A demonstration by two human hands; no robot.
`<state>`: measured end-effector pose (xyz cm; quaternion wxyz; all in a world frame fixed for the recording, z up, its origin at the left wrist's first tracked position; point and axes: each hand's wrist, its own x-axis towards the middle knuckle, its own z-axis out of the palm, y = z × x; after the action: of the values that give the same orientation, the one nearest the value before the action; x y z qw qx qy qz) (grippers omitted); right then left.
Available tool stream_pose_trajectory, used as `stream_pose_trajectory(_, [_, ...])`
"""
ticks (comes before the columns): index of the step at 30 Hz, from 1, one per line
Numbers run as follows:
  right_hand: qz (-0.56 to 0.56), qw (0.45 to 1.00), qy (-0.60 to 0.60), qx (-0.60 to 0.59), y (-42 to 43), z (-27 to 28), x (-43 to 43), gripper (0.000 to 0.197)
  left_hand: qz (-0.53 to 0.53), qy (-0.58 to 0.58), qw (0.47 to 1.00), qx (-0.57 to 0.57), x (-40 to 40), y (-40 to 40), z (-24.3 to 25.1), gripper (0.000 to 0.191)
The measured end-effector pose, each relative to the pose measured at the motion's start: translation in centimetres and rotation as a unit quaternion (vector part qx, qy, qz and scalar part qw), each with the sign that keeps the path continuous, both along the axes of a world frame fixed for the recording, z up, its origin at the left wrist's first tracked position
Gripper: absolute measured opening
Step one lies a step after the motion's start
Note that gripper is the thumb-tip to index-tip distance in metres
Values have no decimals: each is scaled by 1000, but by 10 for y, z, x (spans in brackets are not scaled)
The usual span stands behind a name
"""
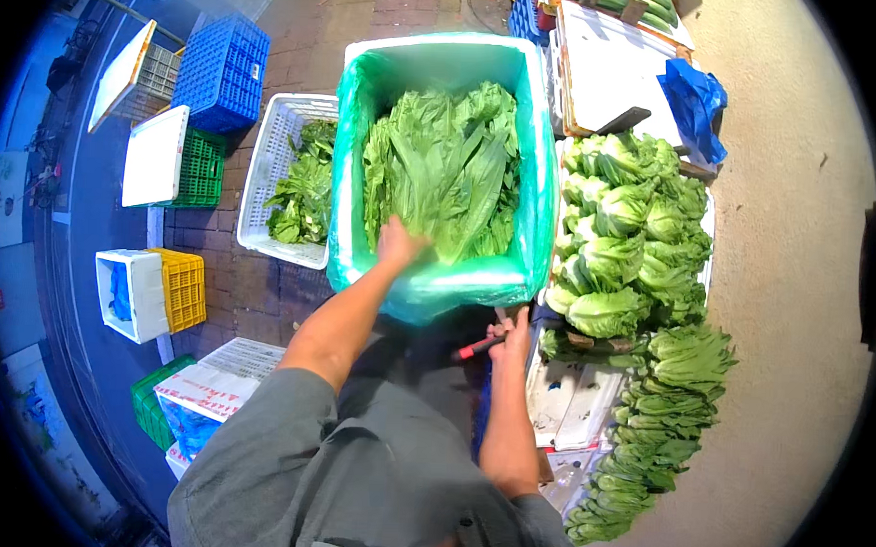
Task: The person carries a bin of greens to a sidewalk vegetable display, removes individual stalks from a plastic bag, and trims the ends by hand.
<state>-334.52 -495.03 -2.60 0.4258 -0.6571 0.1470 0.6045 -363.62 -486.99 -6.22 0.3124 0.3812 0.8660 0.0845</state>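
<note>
My left hand [401, 242] reaches into a white foam box [446, 39] lined with translucent green plastic [344, 219]. It touches the stem end of long-leaf lettuce [442, 158] piled inside; its fingers are blurred, so a grip cannot be made out. Below the box's near right corner, my right hand [509, 340] is closed around a slim tool with a red and black handle [477, 347]. The tool's other end is hidden.
Left of the box stands a white plastic crate [288, 105] with leafy greens [299, 207]. Lettuce heads [613, 236] and bundled greens [664, 419] line the stall on the right. A blue bag [693, 105] lies farther back. Blue [224, 71] and yellow crates [184, 290] stand left.
</note>
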Motion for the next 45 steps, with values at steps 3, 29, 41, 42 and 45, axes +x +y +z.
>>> stream_pose_trajectory(3, [-31,996,85,-21,12,-25,-23,31,-16,-45,999,-12,-11,1,-7,94])
stream_pose_trajectory(29, [446,892,23,73,-38,60,-18,40,444,-681,506,288,-94,-53,184,52])
stream_pose_trajectory(41, [659,370,-311,576,46,223,-217,56,592,-606,426,318,-98,-85,229,50])
stream_pose_trajectory(42, [665,356,-308,579,43,230,-231,59,579,-605,437,328,-100,-90,232,47])
stream_pose_trajectory(45, [683,315,-311,581,37,239,-261,67,580,-601,424,349,-107,-100,238,36])
